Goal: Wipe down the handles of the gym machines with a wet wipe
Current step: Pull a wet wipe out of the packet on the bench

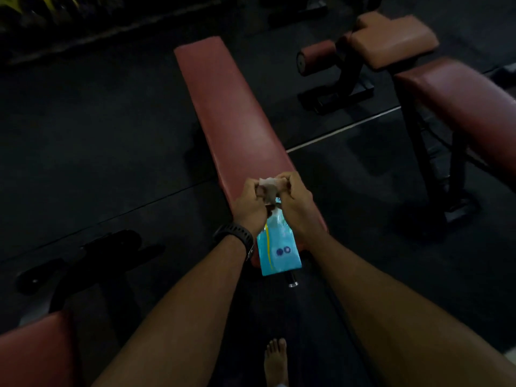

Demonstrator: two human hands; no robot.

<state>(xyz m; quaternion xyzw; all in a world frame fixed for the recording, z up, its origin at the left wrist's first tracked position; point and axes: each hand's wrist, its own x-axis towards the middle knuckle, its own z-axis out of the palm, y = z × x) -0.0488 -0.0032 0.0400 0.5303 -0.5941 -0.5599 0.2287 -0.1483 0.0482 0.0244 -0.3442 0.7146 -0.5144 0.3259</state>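
A bare foot (pixel 275 358) stands on the dark rubber floor (pixel 97 135) just short of the near end of the long red padded bench (pixel 231 115). Two bare forearms reach over that end. The left wrist carries a black strap watch (pixel 234 238).

Between the wrists, at the bench's near end, lies a light-blue plastic wipe packet (pixel 279 248), its near edge overhanging the pad. Whether the bench alone bears it cannot be told. A short black bar with a chrome tip (pixel 292 281) projects from the same end of the bench, just beside the packet's near corner.

Over the near part of the bench, the left hand (pixel 250 203) and the right hand (pixel 294 202) are held close together, fingers curled inward. Both pinch a crumpled white wet wipe (pixel 268 187), which spans the small gap between them. Its lower part is in shadow and runs down toward the packet. Whether it is free of the packet's opening cannot be told.

Left of the bench's near end are a black metal frame (pixel 83 261) on the floor and the corner of a second red pad (pixel 33 350). Right of the bench stands a dark red pad on black legs (pixel 460 107). Beyond it, right of the bench's far end, are a tan cushioned pad (pixel 391 37) and a cylindrical red roller (pixel 315 55). Far left of the bench's far end is a dim rack with yellow marks (pixel 42 12); its detail is not legible.
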